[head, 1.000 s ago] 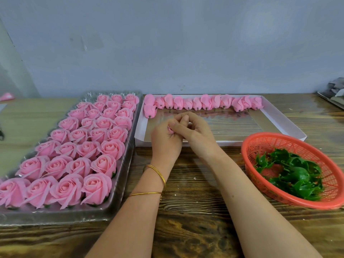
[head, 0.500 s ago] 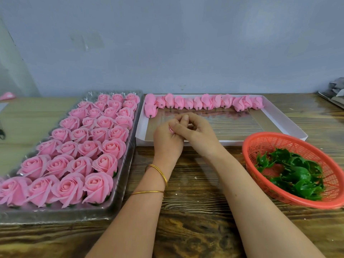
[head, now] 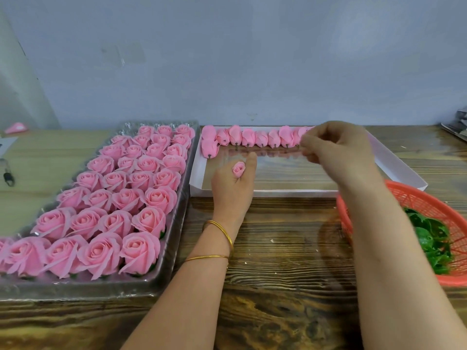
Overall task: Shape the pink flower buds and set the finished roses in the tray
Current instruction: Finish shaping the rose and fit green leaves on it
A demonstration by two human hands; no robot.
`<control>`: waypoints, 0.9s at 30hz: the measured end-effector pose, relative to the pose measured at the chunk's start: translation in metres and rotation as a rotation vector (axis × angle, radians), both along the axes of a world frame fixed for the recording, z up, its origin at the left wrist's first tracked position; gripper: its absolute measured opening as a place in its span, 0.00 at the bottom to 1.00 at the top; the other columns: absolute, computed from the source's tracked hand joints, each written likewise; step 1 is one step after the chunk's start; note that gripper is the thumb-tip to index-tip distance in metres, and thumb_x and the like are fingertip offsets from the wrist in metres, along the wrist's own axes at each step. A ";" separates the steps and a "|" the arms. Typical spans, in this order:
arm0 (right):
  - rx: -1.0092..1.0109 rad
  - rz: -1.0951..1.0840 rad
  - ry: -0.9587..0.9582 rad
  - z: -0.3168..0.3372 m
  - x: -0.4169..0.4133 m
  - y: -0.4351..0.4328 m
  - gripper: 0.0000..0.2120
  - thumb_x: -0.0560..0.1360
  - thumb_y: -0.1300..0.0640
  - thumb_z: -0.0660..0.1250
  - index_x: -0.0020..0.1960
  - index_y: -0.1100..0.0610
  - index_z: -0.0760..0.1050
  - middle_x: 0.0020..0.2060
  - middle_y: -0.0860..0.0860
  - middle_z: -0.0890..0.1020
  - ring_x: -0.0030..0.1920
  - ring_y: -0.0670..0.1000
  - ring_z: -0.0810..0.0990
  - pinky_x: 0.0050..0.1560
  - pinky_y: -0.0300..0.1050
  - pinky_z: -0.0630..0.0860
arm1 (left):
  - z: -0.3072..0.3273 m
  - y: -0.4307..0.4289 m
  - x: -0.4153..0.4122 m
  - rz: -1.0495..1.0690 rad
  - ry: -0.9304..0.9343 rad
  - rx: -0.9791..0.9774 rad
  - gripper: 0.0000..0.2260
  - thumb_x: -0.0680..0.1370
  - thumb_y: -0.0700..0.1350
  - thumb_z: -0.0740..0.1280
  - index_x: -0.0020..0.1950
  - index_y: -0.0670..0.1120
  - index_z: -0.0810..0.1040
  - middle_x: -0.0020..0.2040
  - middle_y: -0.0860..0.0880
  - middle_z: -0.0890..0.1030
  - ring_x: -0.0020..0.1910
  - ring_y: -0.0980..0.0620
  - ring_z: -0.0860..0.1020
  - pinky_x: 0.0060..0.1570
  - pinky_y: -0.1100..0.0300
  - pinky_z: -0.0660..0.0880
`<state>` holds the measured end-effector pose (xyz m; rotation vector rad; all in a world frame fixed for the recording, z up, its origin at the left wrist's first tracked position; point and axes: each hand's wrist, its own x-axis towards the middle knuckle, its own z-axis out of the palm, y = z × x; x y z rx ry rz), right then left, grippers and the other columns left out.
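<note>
Left hand point(head: 232, 190) grips small pink bud point(head: 238, 169) between thumb and curled fingers, above near edge of white box point(head: 252, 193). 2 gold bangles point(head: 219, 228) on that wrist. Right hand point(head: 338, 147) raised at far row of buds point(head: 260, 138) in box, fingers curled; grasping anything or not, cannot tell, blurred. Left of box, finished roses point(head: 141, 251) fill clear tray point(head: 177, 223). At right, red basket point(head: 424, 205) with green leaves point(head: 429, 236). Wooden table point(head: 278, 248) beneath.

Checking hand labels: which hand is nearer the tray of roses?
Left. The left hand, holding a bud, is just right of the tray; the right hand is farther right, at the bud row.
</note>
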<state>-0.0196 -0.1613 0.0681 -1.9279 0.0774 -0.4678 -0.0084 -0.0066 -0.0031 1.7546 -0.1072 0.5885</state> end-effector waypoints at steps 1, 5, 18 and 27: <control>-0.048 -0.030 0.021 0.003 -0.001 -0.010 0.06 0.71 0.63 0.67 0.35 0.58 0.78 0.32 0.55 0.81 0.38 0.52 0.78 0.52 0.58 0.79 | 0.000 0.000 0.000 0.001 0.007 -0.004 0.22 0.81 0.46 0.64 0.32 0.33 0.68 0.28 0.43 0.67 0.28 0.55 0.63 0.30 0.64 0.61; -0.393 -0.185 0.182 0.009 -0.009 -0.046 0.05 0.68 0.64 0.66 0.38 0.66 0.79 0.37 0.67 0.81 0.34 0.54 0.74 0.35 0.44 0.72 | -0.001 0.000 0.001 0.000 0.005 0.007 0.22 0.81 0.47 0.63 0.31 0.35 0.69 0.28 0.42 0.68 0.28 0.55 0.64 0.29 0.65 0.62; -0.647 -0.083 0.945 0.000 -0.019 -0.083 0.20 0.63 0.56 0.82 0.51 0.57 0.78 0.45 0.57 0.80 0.44 0.58 0.81 0.52 0.61 0.81 | -0.003 0.001 0.002 -0.006 0.026 -0.023 0.20 0.80 0.48 0.64 0.31 0.40 0.70 0.27 0.46 0.69 0.29 0.57 0.68 0.30 0.70 0.66; -0.604 0.002 1.006 -0.009 -0.016 -0.086 0.24 0.63 0.61 0.80 0.56 0.59 0.77 0.50 0.62 0.82 0.50 0.65 0.82 0.50 0.66 0.80 | -0.004 0.002 0.003 0.002 0.002 -0.006 0.22 0.80 0.47 0.65 0.27 0.46 0.65 0.25 0.51 0.66 0.27 0.58 0.67 0.28 0.71 0.64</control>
